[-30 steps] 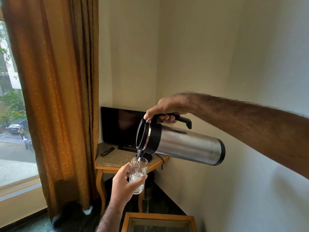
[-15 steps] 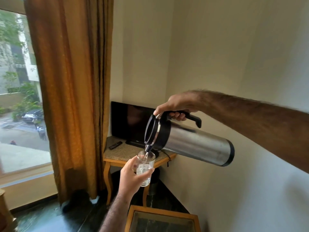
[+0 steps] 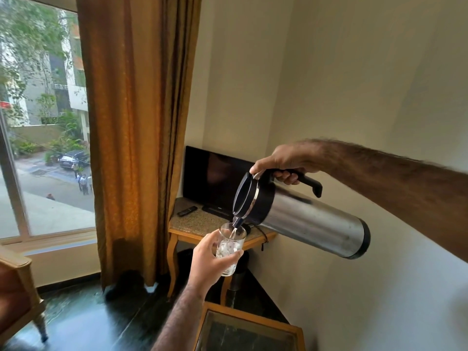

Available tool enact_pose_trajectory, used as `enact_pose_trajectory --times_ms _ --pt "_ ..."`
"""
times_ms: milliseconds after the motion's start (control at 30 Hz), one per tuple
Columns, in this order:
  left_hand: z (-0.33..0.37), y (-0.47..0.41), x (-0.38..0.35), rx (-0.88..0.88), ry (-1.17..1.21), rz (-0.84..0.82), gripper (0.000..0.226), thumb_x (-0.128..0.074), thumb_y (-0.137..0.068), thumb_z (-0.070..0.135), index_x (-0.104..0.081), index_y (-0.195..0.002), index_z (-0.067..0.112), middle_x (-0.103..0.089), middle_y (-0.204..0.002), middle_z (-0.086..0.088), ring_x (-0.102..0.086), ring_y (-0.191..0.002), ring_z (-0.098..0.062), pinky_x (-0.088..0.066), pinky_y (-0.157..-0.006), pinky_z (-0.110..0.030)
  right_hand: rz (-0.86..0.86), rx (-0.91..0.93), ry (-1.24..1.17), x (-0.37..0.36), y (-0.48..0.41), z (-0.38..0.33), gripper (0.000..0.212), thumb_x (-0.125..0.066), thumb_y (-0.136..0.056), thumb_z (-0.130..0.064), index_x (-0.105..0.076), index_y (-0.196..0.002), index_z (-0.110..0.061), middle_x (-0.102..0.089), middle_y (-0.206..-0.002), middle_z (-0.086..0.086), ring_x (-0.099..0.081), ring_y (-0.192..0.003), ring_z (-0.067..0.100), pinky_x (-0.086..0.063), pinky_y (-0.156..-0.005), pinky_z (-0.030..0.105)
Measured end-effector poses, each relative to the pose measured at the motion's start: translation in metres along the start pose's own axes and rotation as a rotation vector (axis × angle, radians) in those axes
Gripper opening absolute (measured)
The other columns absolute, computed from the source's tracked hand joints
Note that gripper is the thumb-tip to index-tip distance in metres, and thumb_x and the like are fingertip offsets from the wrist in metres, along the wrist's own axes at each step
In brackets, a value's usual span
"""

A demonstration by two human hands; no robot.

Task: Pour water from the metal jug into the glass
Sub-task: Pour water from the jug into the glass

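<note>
A steel jug (image 3: 311, 221) with a black lid and black handle lies tipped almost level in the air, spout down to the left. My right hand (image 3: 281, 164) grips its handle from above. A thin stream of water falls from the spout into a clear glass (image 3: 230, 248) held just below it. My left hand (image 3: 209, 259) is wrapped around the glass from the left and holds it upright in the air. Water fills part of the glass.
Behind the glass a small wooden corner table (image 3: 192, 225) carries a dark television (image 3: 212, 178) and a remote (image 3: 187, 211). A glass-topped wooden table (image 3: 249, 333) is below. A brown curtain (image 3: 134, 122) and window stand left, a chair (image 3: 17, 297) at far left.
The view has swung left, showing more window and a chair. Jug and glass keep their pose relative to each other, and the water in the glass has risen a little.
</note>
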State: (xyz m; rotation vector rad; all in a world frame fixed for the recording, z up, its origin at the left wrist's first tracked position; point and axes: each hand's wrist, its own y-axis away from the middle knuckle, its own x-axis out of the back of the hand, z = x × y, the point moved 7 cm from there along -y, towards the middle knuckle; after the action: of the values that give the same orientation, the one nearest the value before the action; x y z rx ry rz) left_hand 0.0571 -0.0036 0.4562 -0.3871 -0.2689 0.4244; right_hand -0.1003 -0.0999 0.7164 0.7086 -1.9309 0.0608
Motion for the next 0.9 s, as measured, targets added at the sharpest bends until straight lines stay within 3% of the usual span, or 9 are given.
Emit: enact_pose_trajectory --times_ms 100,233,367,533,767,900 --pt "-0.001 0.002 0.0 0.001 -0.01 0.0 0.052 -0.086 -0.063 0.053 -0.068 -0.112 0.048 -0.072 -0.114 0.018 -0.062 -0.108 0.009 -0.047 -0.076 -0.005 0.007 0.01 0.002 0.0 -0.001 -0.002 0.054 -0.077 -0.082 -0.059 -0.051 -0.054 -0.021 -0.045 -0.051 -0.002 -0.04 -0.041 0.014 -0.036 -0.044 0.023" --pt "-0.005 0.004 -0.002 0.02 0.001 -0.009 0.06 -0.085 -0.061 0.054 -0.071 -0.118 0.038 -0.072 -0.115 0.015 -0.061 -0.109 0.01 -0.047 -0.075 0.002 0.016 0.016 0.023 0.0 -0.003 -0.006 0.054 -0.079 -0.08 -0.06 -0.053 -0.051 -0.022 -0.047 -0.05 -0.002 -0.042 -0.04 0.014 -0.037 -0.044 0.023" --pt "-0.007 0.006 -0.003 0.025 0.002 -0.013 0.06 -0.087 -0.061 0.052 -0.071 -0.117 0.036 -0.073 -0.114 0.013 -0.06 -0.109 0.011 -0.046 -0.076 0.003 0.021 0.013 0.033 -0.002 -0.004 -0.008 0.05 -0.078 -0.08 -0.06 -0.059 -0.06 -0.018 -0.046 -0.049 -0.002 -0.042 -0.04 0.015 -0.038 -0.044 0.024" --pt "-0.005 0.007 0.001 0.016 -0.021 0.005 0.05 -0.087 -0.062 0.054 -0.066 -0.107 0.049 -0.072 -0.113 0.017 -0.059 -0.11 0.014 -0.043 -0.078 0.005 0.053 -0.001 0.042 -0.003 -0.004 -0.008 0.057 -0.078 -0.081 -0.059 -0.05 -0.049 -0.021 -0.046 -0.05 -0.001 -0.041 -0.04 0.016 -0.038 -0.046 0.025" --pt "-0.008 0.008 0.002 0.013 -0.047 0.007 0.05 -0.086 -0.06 0.057 -0.064 -0.106 0.055 -0.072 -0.109 0.024 -0.058 -0.109 0.017 -0.044 -0.077 0.005 0.044 0.001 0.045 -0.006 -0.001 -0.009 0.055 -0.077 -0.084 -0.057 -0.05 -0.055 -0.018 -0.045 -0.049 -0.001 -0.042 -0.04 0.016 -0.038 -0.045 0.024" --pt "-0.008 0.008 0.001 0.004 -0.062 0.008 0.051 -0.085 -0.061 0.057 -0.064 -0.108 0.053 -0.071 -0.113 0.02 -0.058 -0.11 0.016 -0.044 -0.077 0.005 0.033 -0.008 0.054 -0.01 0.0 -0.007 0.051 -0.077 -0.084 -0.057 -0.06 -0.069 -0.011 -0.044 -0.053 0.001 -0.041 -0.041 0.016 -0.037 -0.045 0.024"
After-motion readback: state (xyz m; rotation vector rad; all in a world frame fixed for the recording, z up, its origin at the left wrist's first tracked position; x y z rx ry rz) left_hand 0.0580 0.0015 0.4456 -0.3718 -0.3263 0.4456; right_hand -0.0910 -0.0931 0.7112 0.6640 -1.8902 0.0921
